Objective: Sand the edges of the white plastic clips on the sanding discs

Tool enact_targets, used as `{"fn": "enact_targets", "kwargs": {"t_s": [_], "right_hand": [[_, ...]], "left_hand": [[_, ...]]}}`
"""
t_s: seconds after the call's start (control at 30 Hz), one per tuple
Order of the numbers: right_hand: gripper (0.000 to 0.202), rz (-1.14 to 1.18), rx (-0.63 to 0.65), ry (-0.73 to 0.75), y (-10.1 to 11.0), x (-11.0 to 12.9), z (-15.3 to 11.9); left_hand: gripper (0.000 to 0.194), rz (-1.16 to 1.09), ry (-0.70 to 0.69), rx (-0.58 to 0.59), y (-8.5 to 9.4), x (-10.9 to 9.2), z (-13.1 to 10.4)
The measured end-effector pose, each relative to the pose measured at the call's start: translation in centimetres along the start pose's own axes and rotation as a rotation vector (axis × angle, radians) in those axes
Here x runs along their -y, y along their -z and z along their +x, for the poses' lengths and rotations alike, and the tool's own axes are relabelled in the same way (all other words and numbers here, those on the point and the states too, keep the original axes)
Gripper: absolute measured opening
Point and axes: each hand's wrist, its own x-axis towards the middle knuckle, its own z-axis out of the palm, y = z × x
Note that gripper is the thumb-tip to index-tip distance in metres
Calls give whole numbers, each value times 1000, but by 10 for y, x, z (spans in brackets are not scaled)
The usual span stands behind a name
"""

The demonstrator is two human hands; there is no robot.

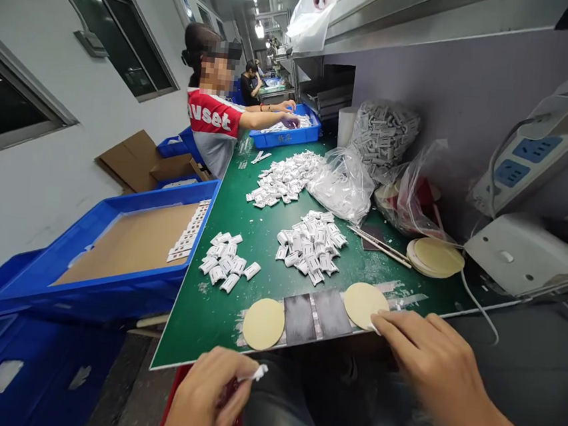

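Observation:
My left hand (pixel 211 393) is closed in a pinch on a small white plastic part (pixel 260 372), held in front of the table's near edge. My right hand (pixel 433 361) pinches another small white plastic part (pixel 375 323), mostly hidden by the fingers, at the rim of the right cream disc (pixel 365 304). A second cream disc (pixel 264 323) lies to the left, with dark grey rectangular pads (pixel 300 318) between the two. Behind them on the green table (pixel 233 215) are a small pile of white parts (pixel 224 261) and a larger pile (pixel 311 242).
A blue crate (pixel 107 223) with rows of parts on cardboard stands at left. Farther back are another white pile (pixel 287 176) and a co-worker (pixel 218 113) reaching into a blue tray (pixel 291 135). Plastic bags (pixel 344 182), thin sticks (pixel 381 246) and a power strip (pixel 536 150) line the right.

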Motion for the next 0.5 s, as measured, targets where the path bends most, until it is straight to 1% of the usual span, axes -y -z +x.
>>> {"fn": "enact_targets", "kwargs": {"t_s": [0.03,0.07,0.13,0.17,0.2,0.27,0.33,0.4,0.43,0.5], "right_hand": [[31,31,-30,-39,1,-1,-3],[31,53,-58,-78,3,-3,-4],[29,94,-98,-152,5,-7,-1],[26,129,-119,-202,5,-8,2],[25,192,-135,-262,5,-9,4],[22,390,-131,-446,5,-9,6],[22,655,-47,-713,3,-9,4],[30,961,73,-942,3,-10,0],[36,1124,114,-1001,4,-11,-2],[47,1452,140,-1011,6,-12,-5]], "left_hand": [[10,-30,21,-38,2,2,-8],[10,-52,55,-110,4,3,-14],[13,-76,151,-267,4,4,-22],[16,-84,214,-319,3,4,-24],[20,-98,287,-334,2,4,-25],[28,-162,433,-297,-1,4,-24],[34,-283,535,-243,-4,4,-22],[39,-431,564,-228,-6,3,-20],[42,-496,566,-241,-7,2,-18],[48,-591,571,-284,-9,0,-16]]}}
